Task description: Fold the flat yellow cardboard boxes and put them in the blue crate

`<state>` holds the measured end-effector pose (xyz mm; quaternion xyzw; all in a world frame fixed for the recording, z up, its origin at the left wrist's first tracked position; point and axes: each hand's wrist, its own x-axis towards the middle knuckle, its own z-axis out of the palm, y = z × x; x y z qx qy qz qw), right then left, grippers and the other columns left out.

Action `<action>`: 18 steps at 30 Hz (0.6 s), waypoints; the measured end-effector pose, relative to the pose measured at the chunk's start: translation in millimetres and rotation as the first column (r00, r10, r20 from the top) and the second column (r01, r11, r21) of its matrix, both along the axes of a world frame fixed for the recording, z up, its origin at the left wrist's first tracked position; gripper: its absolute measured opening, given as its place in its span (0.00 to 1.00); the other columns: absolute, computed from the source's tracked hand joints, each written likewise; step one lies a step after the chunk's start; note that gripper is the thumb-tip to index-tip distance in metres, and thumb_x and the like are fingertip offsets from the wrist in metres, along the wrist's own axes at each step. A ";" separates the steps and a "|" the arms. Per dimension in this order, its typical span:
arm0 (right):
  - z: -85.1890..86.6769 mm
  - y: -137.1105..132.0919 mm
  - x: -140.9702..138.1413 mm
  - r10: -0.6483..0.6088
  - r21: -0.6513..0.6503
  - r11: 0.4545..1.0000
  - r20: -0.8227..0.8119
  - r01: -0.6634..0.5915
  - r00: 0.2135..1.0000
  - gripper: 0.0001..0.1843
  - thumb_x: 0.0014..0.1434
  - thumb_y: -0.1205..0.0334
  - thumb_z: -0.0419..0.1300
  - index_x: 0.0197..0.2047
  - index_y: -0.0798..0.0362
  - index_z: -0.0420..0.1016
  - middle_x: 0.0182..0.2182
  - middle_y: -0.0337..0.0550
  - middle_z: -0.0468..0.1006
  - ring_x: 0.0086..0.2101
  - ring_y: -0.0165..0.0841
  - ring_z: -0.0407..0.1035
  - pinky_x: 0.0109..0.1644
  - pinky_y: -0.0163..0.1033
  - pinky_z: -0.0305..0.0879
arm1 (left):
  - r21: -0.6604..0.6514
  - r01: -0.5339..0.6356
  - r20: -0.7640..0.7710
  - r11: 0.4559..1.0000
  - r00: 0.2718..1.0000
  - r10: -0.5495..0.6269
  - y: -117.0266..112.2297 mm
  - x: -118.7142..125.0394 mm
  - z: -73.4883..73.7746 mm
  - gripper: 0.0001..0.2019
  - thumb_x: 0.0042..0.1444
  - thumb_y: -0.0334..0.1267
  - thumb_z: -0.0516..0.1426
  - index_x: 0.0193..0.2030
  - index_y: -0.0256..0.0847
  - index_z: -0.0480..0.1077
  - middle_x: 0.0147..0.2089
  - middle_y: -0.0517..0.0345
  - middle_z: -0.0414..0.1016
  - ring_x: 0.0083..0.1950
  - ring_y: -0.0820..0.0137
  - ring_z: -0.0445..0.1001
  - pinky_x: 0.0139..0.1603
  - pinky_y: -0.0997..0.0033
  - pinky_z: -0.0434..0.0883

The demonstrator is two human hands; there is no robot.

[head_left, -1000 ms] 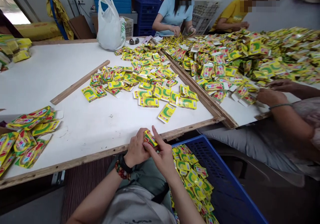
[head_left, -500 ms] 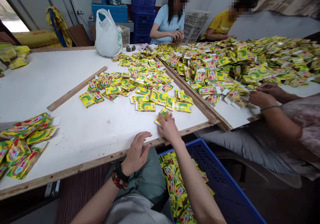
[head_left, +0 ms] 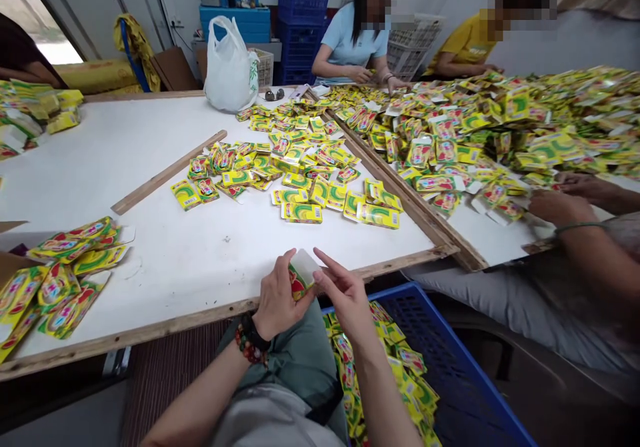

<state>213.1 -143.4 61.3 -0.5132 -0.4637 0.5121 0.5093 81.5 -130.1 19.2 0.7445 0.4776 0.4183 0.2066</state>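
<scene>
A small yellow-green carton (head_left: 301,274) with a white flap up is held between both my hands, just over the near wooden edge of the white table (head_left: 165,260). My left hand (head_left: 277,298), with a bead bracelet and dark band at the wrist, grips its left side. My right hand (head_left: 345,295) pinches its right side with the fingers partly extended. Below my right arm a blue crate (head_left: 450,374) holds several folded cartons. A spread of flat cartons (head_left: 295,167) lies on the table beyond my hands.
A wooden strip (head_left: 167,172) lies slanted on the table, a white plastic bag (head_left: 231,67) at the far edge. Flat cartons (head_left: 60,280) lie at left. A co-worker's hands (head_left: 555,204) work at the heaped second table (head_left: 500,127) on the right; two more people sit at the back.
My right hand reached out to the loose cartons, picked one off the table and brought it back. Both hands now hold it near the table edge.
</scene>
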 end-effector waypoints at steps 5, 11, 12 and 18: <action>-10.0 -12.2 -13.1 -0.197 0.098 0.980 0.332 0.174 0.922 0.29 0.57 0.53 0.60 0.60 0.55 0.69 0.41 0.45 0.80 0.33 0.31 0.73 0.39 0.35 0.71 | 0.102 -0.053 0.040 0.993 0.998 0.049 -8.2 5.0 -11.1 0.17 0.58 0.45 0.53 0.50 0.41 0.55 0.39 0.55 0.68 0.33 0.68 0.72 0.30 0.70 0.68; -7.4 -17.5 -22.6 -0.193 0.137 0.979 0.361 0.152 0.912 0.19 0.56 0.54 0.60 0.47 0.54 0.80 0.34 0.45 0.82 0.23 0.26 0.66 0.29 0.31 0.66 | 0.028 0.014 0.059 1.000 0.998 -0.015 -8.5 4.8 -13.9 0.32 0.53 0.41 0.56 0.61 0.38 0.47 0.51 0.44 0.71 0.44 0.62 0.76 0.41 0.64 0.72; -8.2 -15.8 -23.4 -0.243 0.124 0.969 0.360 0.212 0.901 0.20 0.56 0.54 0.61 0.48 0.55 0.80 0.31 0.44 0.81 0.20 0.24 0.62 0.25 0.30 0.63 | -0.001 0.020 0.041 1.000 0.999 -0.020 -8.8 4.5 -13.8 0.31 0.52 0.41 0.56 0.61 0.38 0.48 0.50 0.44 0.72 0.44 0.61 0.76 0.42 0.63 0.73; -7.9 -3.9 -21.9 -0.194 -0.120 0.973 0.035 0.197 0.980 0.19 0.47 0.56 0.66 0.42 0.56 0.82 0.30 0.45 0.81 0.23 0.28 0.68 0.28 0.33 0.68 | -0.071 -0.040 -0.015 0.997 0.999 0.039 -9.2 7.5 -13.0 0.28 0.50 0.42 0.56 0.57 0.39 0.53 0.44 0.48 0.75 0.41 0.59 0.77 0.38 0.62 0.73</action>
